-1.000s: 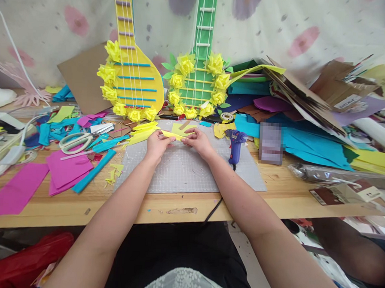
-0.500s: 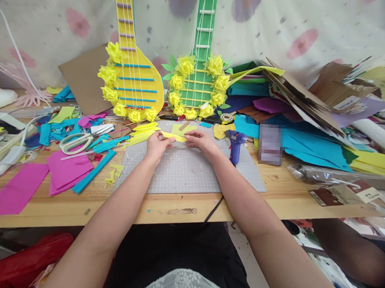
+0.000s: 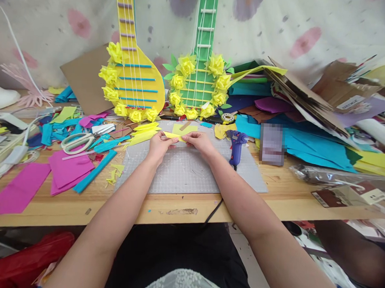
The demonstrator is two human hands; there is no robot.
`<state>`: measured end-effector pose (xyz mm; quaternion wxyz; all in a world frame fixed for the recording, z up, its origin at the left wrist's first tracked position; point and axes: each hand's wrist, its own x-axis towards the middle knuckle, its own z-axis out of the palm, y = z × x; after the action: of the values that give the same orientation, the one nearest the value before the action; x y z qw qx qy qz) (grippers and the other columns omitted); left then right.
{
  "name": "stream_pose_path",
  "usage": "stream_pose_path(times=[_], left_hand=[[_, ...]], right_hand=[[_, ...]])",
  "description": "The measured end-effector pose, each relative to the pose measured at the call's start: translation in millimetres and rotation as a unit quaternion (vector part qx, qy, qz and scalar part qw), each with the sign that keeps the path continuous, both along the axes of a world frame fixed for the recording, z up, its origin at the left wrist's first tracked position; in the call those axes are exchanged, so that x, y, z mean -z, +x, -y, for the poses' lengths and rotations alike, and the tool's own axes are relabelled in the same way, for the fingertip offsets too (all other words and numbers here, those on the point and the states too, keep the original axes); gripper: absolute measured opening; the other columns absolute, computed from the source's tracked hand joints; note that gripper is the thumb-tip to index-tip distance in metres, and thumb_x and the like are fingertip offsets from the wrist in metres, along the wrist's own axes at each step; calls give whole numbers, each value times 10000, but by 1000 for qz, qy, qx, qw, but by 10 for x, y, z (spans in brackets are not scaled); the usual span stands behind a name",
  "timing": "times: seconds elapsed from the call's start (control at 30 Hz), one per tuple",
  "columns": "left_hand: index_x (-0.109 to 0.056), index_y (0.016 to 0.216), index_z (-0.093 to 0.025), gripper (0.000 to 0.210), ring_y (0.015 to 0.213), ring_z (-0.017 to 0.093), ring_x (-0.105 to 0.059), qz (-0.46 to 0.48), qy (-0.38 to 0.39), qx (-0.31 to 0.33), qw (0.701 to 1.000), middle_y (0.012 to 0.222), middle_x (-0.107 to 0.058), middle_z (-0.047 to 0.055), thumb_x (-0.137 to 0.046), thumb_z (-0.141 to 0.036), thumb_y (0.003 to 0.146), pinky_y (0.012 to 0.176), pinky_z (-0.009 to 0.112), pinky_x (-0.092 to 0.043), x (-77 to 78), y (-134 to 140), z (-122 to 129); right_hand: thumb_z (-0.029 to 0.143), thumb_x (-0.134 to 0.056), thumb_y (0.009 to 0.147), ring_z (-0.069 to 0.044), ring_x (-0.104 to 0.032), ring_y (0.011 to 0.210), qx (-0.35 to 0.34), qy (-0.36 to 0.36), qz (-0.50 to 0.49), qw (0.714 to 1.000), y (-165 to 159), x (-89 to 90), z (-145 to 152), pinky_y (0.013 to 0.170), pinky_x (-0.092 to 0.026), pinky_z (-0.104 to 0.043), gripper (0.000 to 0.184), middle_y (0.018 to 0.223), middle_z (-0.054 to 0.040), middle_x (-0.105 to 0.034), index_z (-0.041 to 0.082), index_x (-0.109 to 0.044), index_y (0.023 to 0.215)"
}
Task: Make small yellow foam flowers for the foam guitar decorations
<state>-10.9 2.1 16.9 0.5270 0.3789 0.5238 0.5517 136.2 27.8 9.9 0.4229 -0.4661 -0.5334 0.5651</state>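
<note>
Over the grey cutting mat (image 3: pixel 184 178), my left hand (image 3: pixel 161 146) and my right hand (image 3: pixel 199 141) pinch the two ends of a narrow yellow paper strip (image 3: pixel 173 135), thumbs on top. Only a short stretch of the strip shows between them. Just behind lies a yellow paper square (image 3: pixel 190 129) with a small brown piece (image 3: pixel 185 125) on it. More folded yellow paper (image 3: pixel 143 135) rests left of my left hand. A blue glue gun (image 3: pixel 236 147) stands to the right of my right hand, its cord running toward the table's front edge.
A yellow paper guitar (image 3: pixel 141 72) and a green one (image 3: pixel 198 82), trimmed with yellow flowers, stand at the back. Scissors (image 3: pixel 78 142), magenta sheets (image 3: pixel 69 169) and blue scraps lie left. Blue sheets (image 3: pixel 311 146), cardboard (image 3: pixel 306 96) and a plastic-wrapped packet (image 3: pixel 336 175) fill the right.
My right hand has shifted slightly left, closer to my left hand, so less of the yellow strip shows between them. The camera view has moved a little.
</note>
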Motion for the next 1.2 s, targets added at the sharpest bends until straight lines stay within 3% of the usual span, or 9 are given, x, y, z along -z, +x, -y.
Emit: stream_pose_path(times=[0.2,0.4,0.7,0.97,1.2], left_hand=[[-494,773,-153,341,729,165,-641,4,0,4,1000,766,-663,46,-728,-176,526,644,299,-527,-11,-8,6],[-449,929,-179,502,750,139,-638,29,17,8,999,845,-655,27,-738,-164,519,739,320,-517,2,30,-16],[-506,909,-139,437,662,116,-634,67,12,-36,997,669,-642,-11,-726,-133,532,773,316,-504,-56,53,-8],[-542,883,-117,361,712,131,-646,112,17,-93,989,711,-658,37,-707,-106,561,755,299,-510,-67,-68,-70],[-552,867,-121,268,689,120,-651,157,6,-105,982,695,-665,32,-649,-61,625,753,286,-510,-96,-124,-94]], right_hand=[[356,-742,537,-86,-544,592,-21,-23,-30,999,-10,-5,20,607,-463,-243,268,644,-6,-619,161,-606,661],[357,-733,552,-84,-535,558,-13,4,-28,1000,-59,10,11,605,-464,-252,248,608,2,-614,163,-598,628],[447,-710,558,-93,-528,555,-24,47,-16,998,-142,22,39,610,-465,-266,312,566,7,-588,165,-603,639],[396,-729,527,-85,-536,541,2,9,-29,1000,-88,-15,36,619,-474,-266,288,599,0,-619,159,-596,621],[333,-723,562,-80,-535,533,-1,2,-35,999,-110,-32,51,621,-479,-262,222,593,2,-619,157,-602,621]])
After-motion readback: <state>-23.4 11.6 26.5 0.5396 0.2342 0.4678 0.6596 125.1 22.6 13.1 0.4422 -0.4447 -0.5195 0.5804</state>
